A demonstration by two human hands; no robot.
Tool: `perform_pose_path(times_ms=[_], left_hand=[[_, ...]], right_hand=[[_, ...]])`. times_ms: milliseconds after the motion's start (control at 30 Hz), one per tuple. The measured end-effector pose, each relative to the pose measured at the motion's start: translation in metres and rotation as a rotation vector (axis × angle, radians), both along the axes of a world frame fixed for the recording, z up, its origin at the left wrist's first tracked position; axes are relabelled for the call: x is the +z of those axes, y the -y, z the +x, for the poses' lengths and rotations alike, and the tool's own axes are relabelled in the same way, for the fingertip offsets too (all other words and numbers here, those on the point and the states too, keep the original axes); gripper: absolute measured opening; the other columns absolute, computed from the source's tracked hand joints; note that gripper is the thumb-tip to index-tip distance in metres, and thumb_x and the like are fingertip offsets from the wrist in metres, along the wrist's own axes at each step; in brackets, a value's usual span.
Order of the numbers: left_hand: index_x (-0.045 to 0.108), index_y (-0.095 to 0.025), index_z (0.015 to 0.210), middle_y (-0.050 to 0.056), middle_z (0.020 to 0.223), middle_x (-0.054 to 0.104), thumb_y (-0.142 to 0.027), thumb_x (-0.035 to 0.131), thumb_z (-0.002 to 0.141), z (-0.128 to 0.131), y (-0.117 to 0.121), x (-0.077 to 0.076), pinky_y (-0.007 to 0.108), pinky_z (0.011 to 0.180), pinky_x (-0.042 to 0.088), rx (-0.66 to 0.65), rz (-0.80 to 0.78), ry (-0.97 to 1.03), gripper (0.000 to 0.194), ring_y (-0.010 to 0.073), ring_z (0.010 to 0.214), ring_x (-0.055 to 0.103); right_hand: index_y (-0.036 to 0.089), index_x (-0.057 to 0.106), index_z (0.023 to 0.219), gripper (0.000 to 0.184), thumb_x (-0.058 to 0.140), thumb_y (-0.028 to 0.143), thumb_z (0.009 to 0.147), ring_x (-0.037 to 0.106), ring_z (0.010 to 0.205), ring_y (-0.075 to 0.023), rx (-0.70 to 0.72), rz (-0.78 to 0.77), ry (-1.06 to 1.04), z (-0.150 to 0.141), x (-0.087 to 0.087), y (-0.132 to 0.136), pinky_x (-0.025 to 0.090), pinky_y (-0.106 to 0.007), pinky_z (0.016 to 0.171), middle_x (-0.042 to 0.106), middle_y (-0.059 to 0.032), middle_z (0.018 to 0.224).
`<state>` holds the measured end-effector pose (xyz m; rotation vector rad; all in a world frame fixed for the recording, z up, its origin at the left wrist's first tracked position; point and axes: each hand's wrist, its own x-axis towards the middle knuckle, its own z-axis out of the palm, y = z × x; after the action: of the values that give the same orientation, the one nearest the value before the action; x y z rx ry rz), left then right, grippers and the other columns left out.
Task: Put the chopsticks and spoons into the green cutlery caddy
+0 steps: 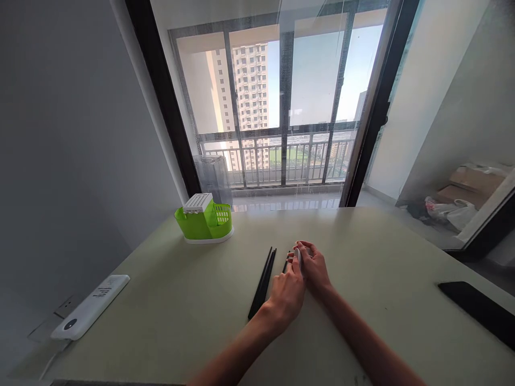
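Observation:
My left hand [287, 292] and my right hand [316, 268] meet above the middle of the table, fingers closed around a small white object [298, 254]. Only part of it shows between the fingers, so its kind is unclear. Several black chopsticks [263, 284] lie in a narrow bundle just left of my left hand. Another thin black stick [286, 262] shows beside my left fingers, its lower part hidden behind that hand. Farther back on the left stands a green cutlery holder [193, 228] with a white slotted top and a white base.
On the left table edge lies a long white device [92, 308] with a dark round spot and a cable. A flat black object [478, 311] rests near the right edge. Behind the pale table [193, 327] is a glass door [257, 161]; a wall borders the left.

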<state>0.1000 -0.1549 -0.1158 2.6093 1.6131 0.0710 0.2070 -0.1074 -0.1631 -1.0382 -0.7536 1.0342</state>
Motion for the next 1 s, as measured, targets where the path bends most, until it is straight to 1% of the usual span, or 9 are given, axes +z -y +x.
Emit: perform_pose_path(times_ms=[100,233,400,500,600,700,767,867,1000], left_hand=[[0.017,-0.015,0.158,0.024,0.134,0.058,-0.026,0.044,0.099,0.003,0.002,0.001,0.034,0.076,0.057,0.006,-0.063,0.024,0.066,0.0303,0.096,0.073],[0.013,-0.018,0.159,0.023,0.134,0.058,-0.023,0.042,0.098,0.007,0.004,0.003,0.036,0.081,0.056,0.006,-0.094,0.044,0.068,0.0317,0.101,0.072],[0.013,-0.012,0.159,0.025,0.133,0.058,-0.014,0.048,0.091,0.013,0.006,0.006,0.038,0.080,0.057,-0.008,-0.139,0.006,0.077,0.0320,0.098,0.071],[0.015,-0.011,0.159,0.025,0.133,0.058,-0.012,0.051,0.087,0.016,0.006,0.009,0.038,0.079,0.057,-0.008,-0.174,-0.006,0.080,0.0327,0.099,0.071],[0.019,-0.010,0.158,0.024,0.131,0.059,-0.015,0.049,0.088,0.016,0.006,0.009,0.038,0.080,0.056,0.006,-0.184,0.002,0.076,0.0328,0.101,0.070],[0.022,-0.010,0.157,0.023,0.128,0.061,-0.020,0.048,0.091,0.014,0.006,0.007,0.037,0.081,0.055,-0.005,-0.155,0.004,0.071,0.0314,0.100,0.070],[0.026,-0.009,0.155,0.023,0.126,0.061,-0.024,0.047,0.093,0.013,0.006,0.004,0.038,0.084,0.054,-0.033,-0.126,0.012,0.067,0.0309,0.103,0.069],[0.035,-0.004,0.149,0.024,0.124,0.062,-0.025,0.044,0.094,0.012,0.007,0.001,0.040,0.093,0.051,-0.061,-0.092,0.022,0.060,0.0311,0.108,0.066],[0.041,-0.004,0.144,0.025,0.127,0.060,-0.031,0.046,0.094,0.010,0.007,-0.001,0.043,0.098,0.048,-0.085,-0.074,0.033,0.058,0.0329,0.116,0.061]], right_hand=[[0.024,0.059,0.103,0.049,0.069,0.063,0.076,0.075,0.072,-0.0270,0.001,-0.030,0.017,0.002,-0.004,-0.003,0.059,-0.037,0.060,0.077,-0.0067,0.087],[0.024,0.061,0.098,0.049,0.068,0.067,0.075,0.075,0.075,-0.0279,-0.033,-0.058,0.066,0.007,-0.007,-0.006,0.059,-0.037,0.060,0.076,-0.0065,0.085],[0.023,0.065,0.092,0.047,0.060,0.068,0.078,0.074,0.074,-0.0260,-0.057,-0.079,0.131,0.011,-0.002,-0.005,0.058,-0.034,0.060,0.075,-0.0062,0.084],[0.022,0.065,0.095,0.044,0.065,0.063,0.077,0.073,0.071,-0.0252,-0.034,-0.089,0.189,0.013,0.001,-0.003,0.058,-0.033,0.060,0.075,-0.0055,0.078],[0.023,0.065,0.100,0.042,0.071,0.054,0.073,0.072,0.068,-0.0243,-0.019,-0.085,0.270,0.015,-0.001,-0.004,0.057,-0.035,0.062,0.073,-0.0031,0.074],[0.023,0.063,0.100,0.041,0.075,0.047,0.068,0.072,0.071,-0.0237,-0.064,-0.074,0.358,0.019,-0.008,-0.008,0.057,-0.036,0.067,0.074,-0.0038,0.087],[0.024,0.063,0.098,0.041,0.075,0.046,0.066,0.071,0.075,-0.0241,-0.094,-0.066,0.411,0.021,-0.011,-0.011,0.055,-0.036,0.069,0.074,-0.0048,0.093],[0.024,0.065,0.097,0.039,0.074,0.047,0.067,0.070,0.077,-0.0239,-0.100,-0.052,0.477,0.023,-0.014,-0.013,0.053,-0.035,0.070,0.074,-0.0050,0.095],[0.025,0.068,0.090,0.031,0.070,0.049,0.071,0.066,0.072,-0.0220,-0.051,-0.030,0.540,0.026,-0.014,-0.014,0.051,-0.035,0.070,0.074,-0.0024,0.087]])
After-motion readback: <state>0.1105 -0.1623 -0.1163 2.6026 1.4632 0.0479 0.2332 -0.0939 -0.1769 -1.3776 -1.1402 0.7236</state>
